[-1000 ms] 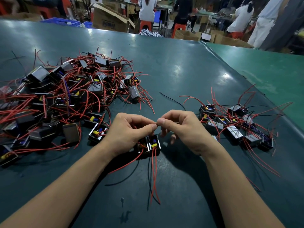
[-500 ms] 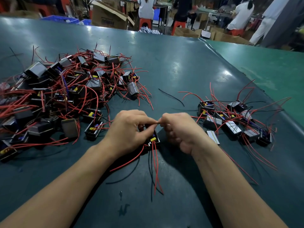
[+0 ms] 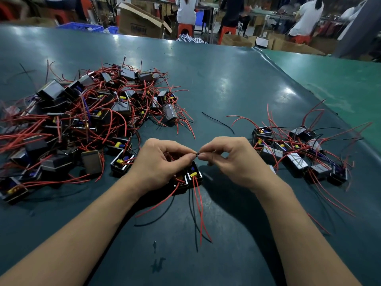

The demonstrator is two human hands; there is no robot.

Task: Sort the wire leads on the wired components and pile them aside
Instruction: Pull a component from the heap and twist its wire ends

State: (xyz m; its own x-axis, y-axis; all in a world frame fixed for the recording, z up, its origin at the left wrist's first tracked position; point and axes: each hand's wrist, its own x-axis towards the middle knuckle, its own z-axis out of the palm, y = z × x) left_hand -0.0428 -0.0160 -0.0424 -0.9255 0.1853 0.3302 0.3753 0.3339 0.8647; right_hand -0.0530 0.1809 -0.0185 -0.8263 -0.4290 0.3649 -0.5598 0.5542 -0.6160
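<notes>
Two small black wired components [image 3: 188, 177] with yellow parts lie side by side on the table, partly under my left hand [image 3: 160, 162]. Their red and black leads [image 3: 198, 211] trail toward me. My left hand and my right hand [image 3: 233, 159] meet fingertip to fingertip above the components, both pinching the same short dark wire end [image 3: 197, 154]. A large tangled heap of components [image 3: 78, 124] with red leads fills the left. A smaller pile of components [image 3: 299, 153] lies at the right.
The dark green table [image 3: 216, 79] runs far back; a lighter green table [image 3: 340, 79] adjoins at right. A loose black wire [image 3: 218, 122] lies between the piles. Cardboard boxes, blue crates, red stools and seated people are beyond the far edge.
Both hands stay fingertip to fingertip on the wire end, with only small finger movements. The two components beneath stay where they were. The camera view shifted slightly.
</notes>
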